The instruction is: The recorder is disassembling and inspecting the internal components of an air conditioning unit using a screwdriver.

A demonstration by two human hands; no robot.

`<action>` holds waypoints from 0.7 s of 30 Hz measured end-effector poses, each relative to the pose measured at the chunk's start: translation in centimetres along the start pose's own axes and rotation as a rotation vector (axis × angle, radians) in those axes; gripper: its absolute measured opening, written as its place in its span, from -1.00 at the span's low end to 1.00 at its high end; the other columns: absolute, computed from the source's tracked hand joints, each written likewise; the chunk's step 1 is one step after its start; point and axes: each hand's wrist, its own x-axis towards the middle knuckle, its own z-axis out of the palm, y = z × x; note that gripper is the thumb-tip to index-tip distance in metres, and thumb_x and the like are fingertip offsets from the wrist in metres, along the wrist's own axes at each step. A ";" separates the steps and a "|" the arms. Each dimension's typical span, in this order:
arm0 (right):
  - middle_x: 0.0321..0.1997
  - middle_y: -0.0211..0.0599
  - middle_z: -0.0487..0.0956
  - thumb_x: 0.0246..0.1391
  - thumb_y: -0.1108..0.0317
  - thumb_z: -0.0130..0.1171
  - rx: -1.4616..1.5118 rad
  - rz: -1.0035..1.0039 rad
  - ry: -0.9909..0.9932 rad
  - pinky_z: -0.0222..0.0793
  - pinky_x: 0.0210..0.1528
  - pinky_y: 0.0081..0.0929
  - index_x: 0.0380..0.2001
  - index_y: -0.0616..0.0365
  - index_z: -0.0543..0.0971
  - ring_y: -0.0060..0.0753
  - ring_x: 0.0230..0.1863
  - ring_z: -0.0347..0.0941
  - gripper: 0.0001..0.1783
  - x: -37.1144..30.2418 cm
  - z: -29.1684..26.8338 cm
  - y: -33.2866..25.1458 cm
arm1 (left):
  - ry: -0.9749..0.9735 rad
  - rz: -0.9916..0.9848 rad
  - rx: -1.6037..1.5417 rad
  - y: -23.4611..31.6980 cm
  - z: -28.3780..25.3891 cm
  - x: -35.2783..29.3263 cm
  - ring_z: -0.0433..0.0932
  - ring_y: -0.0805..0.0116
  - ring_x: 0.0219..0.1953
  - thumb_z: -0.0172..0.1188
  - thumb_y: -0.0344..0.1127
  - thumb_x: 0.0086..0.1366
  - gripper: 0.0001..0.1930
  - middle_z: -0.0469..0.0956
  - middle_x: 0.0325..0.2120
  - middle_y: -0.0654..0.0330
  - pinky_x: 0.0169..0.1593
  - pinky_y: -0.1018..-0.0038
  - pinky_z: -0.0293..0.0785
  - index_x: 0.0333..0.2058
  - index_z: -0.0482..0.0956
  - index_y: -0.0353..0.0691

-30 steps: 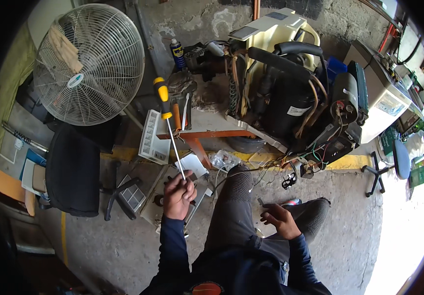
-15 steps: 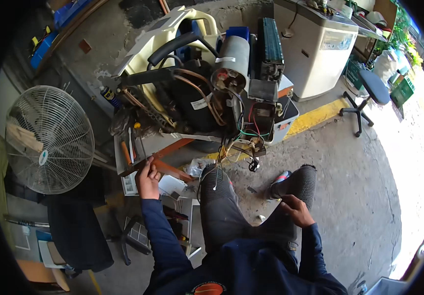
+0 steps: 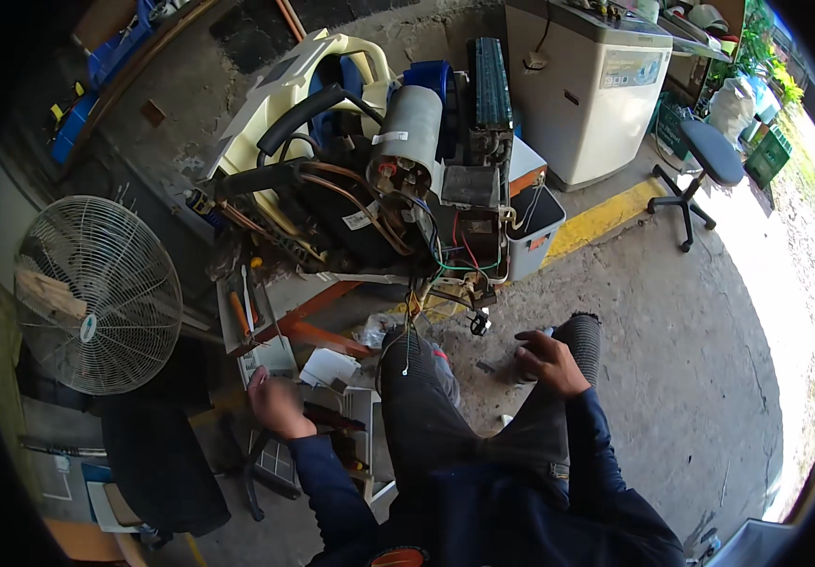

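My left hand [image 3: 280, 406] is smeared by motion beside the low drawer unit, just below the near end of the work table; its fingers are too blurred to read. Over my right knee hovers my right hand [image 3: 551, 364], fingers loosely bent and apart, with nothing visible in it. In front of me a partly stripped air conditioner stands on the table: a grey cylindrical motor [image 3: 407, 132], a black compressor [image 3: 355, 222] with copper pipes, and loose coloured wires [image 3: 417, 302] hanging between my knees. An orange-handled tool [image 3: 239, 310] lies at the table's left corner.
A large wire-caged fan [image 3: 95, 293] stands at left, above a black chair [image 3: 157, 463]. White papers [image 3: 330, 367] rest near the drawer unit [image 3: 360, 416]. Behind are a white washing machine [image 3: 606, 104], a grey bin [image 3: 532, 241] and a wheeled stool [image 3: 710, 156].
My left hand has drawn back from the table corner, down and slightly left. My right hand has lifted a little from my thigh, its fingers spreading. The view has shifted slightly.
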 end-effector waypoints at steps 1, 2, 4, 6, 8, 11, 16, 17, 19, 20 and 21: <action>-0.16 -0.12 0.67 0.34 0.21 0.18 0.038 0.009 -0.001 0.51 -0.13 -0.43 0.10 0.26 0.54 -0.33 -0.22 0.59 -0.60 0.5 0.0 -0.7 | 0.010 0.133 0.041 1.1 0.4 -1.8 0.35 0.57 -0.47 0.06 -0.26 0.46 -0.76 0.50 -0.39 0.33 -0.37 0.60 0.24 -0.02 0.63 -0.16; -0.16 -0.12 0.67 0.34 0.21 0.18 0.036 0.005 -0.005 0.51 -0.13 -0.43 0.10 0.26 0.54 -0.33 -0.22 0.59 -0.60 1.2 0.0 -1.1 | 0.015 0.134 0.039 1.5 1.1 -2.9 0.35 0.57 -0.47 0.06 -0.26 0.46 -0.76 0.50 -0.39 0.33 -0.37 0.60 0.24 -0.02 0.63 -0.16; -0.17 -0.14 0.67 0.39 0.16 0.11 0.241 -0.025 0.000 0.49 -0.11 -0.44 0.10 0.26 0.55 -0.34 -0.21 0.58 -0.59 3.0 0.1 -1.3 | -0.145 0.140 0.040 2.4 3.3 -4.2 0.37 0.57 -0.44 0.06 -0.29 0.46 -0.76 0.52 -0.37 0.33 -0.34 0.61 0.25 0.00 0.61 -0.18; -0.17 -0.17 0.66 0.44 0.10 0.04 0.448 -0.055 0.009 0.47 -0.10 -0.45 0.09 0.26 0.56 -0.35 -0.20 0.58 -0.57 4.9 0.3 -1.6 | -0.310 0.145 0.043 3.0 5.7 -5.2 0.39 0.56 -0.41 0.06 -0.31 0.46 -0.75 0.53 -0.35 0.33 -0.32 0.62 0.25 0.01 0.59 -0.21; -0.17 -0.17 0.66 0.46 0.07 0.00 0.519 -0.069 0.049 0.46 -0.10 -0.46 0.09 0.25 0.56 -0.35 -0.20 0.58 -0.54 6.7 1.2 -2.5 | -0.615 -0.104 0.084 2.3 7.3 -5.8 0.43 0.57 -0.31 0.12 -0.36 0.44 -0.75 0.58 -0.29 0.32 -0.24 0.60 0.32 0.04 0.60 -0.22; -0.18 -0.20 0.65 0.51 -0.05 -0.13 0.716 -0.110 0.170 0.43 -0.09 -0.49 0.08 0.24 0.56 -0.38 -0.20 0.56 -0.45 9.1 2.7 -4.2 | -0.796 0.028 0.179 1.7 10.6 -8.2 0.47 0.51 -0.26 0.10 -0.36 0.45 -0.72 0.58 -0.18 0.25 -0.16 0.53 0.38 0.07 0.56 -0.28; -0.10 -0.19 0.62 0.51 -0.11 -0.20 0.678 -0.122 0.113 0.45 -0.08 -0.44 0.10 0.26 0.52 -0.36 -0.19 0.55 -0.39 9.7 3.5 -4.4 | -0.640 0.739 0.316 9.8 16.9 -12.1 0.50 0.39 -0.28 0.11 -0.40 0.42 -0.63 0.57 -0.08 0.10 -0.14 0.44 0.46 0.17 0.48 -0.34; -0.10 -0.19 0.62 0.51 -0.11 -0.20 0.679 -0.120 0.121 0.45 -0.08 -0.44 0.10 0.26 0.52 -0.36 -0.19 0.55 -0.39 9.5 3.3 -4.3 | -0.630 0.775 0.237 11.1 18.2 -12.5 0.51 0.36 -0.28 0.10 -0.42 0.42 -0.58 0.56 -0.05 0.06 -0.15 0.45 0.46 0.22 0.42 -0.35; -0.10 -0.19 0.62 0.51 -0.11 -0.20 0.684 -0.103 0.101 0.46 -0.09 -0.44 0.08 0.26 0.53 -0.37 -0.19 0.55 -0.38 9.1 3.3 -4.4 | -0.617 0.811 0.166 13.6 20.2 -13.2 0.51 0.34 -0.28 0.09 -0.44 0.41 -0.52 0.56 -0.02 0.02 -0.16 0.46 0.46 0.28 0.37 -0.36; -0.10 -0.19 0.62 0.51 -0.12 -0.20 0.686 -0.093 0.089 0.46 -0.09 -0.43 0.08 0.26 0.53 -0.37 -0.19 0.55 -0.38 8.8 3.4 -4.3 | -0.601 0.789 0.137 14.6 20.9 -13.6 0.51 0.33 -0.28 0.09 -0.47 0.38 -0.46 0.55 0.00 0.01 -0.16 0.46 0.46 0.33 0.30 -0.38; -0.10 -0.19 0.62 0.51 -0.12 -0.21 0.689 -0.084 0.077 0.46 -0.09 -0.43 0.07 0.27 0.53 -0.37 -0.19 0.55 -0.38 8.7 3.4 -4.2 | -0.585 0.768 0.107 15.0 21.6 -13.9 0.51 0.32 -0.28 0.08 -0.50 0.35 -0.39 0.54 0.02 0.00 -0.16 0.45 0.46 0.38 0.24 -0.40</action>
